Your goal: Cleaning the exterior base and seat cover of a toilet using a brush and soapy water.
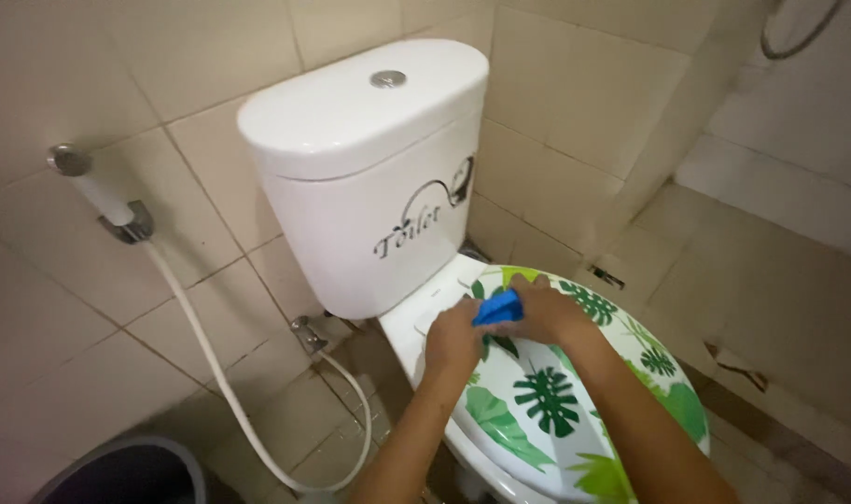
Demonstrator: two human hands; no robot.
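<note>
cloth (497,306): blue, bunched on the lid's (547,411) back edge, 6 o'clock of the tank (369,177) | right hand (547,313): clamped over cloth | left hand (452,341): pinching its near end | risk: wet lid could shift under pressure, cloth slipping off | hose (220,373) at 9 o'clock

It is a home bathroom: a white toilet cistern (369,177), a leaf-printed toilet lid (575,411), a spray hose (220,373) and beige tiled walls (556,112)

Blue cloth (497,307); green leaf-print toilet lid (575,411); white tank (369,177).
</note>
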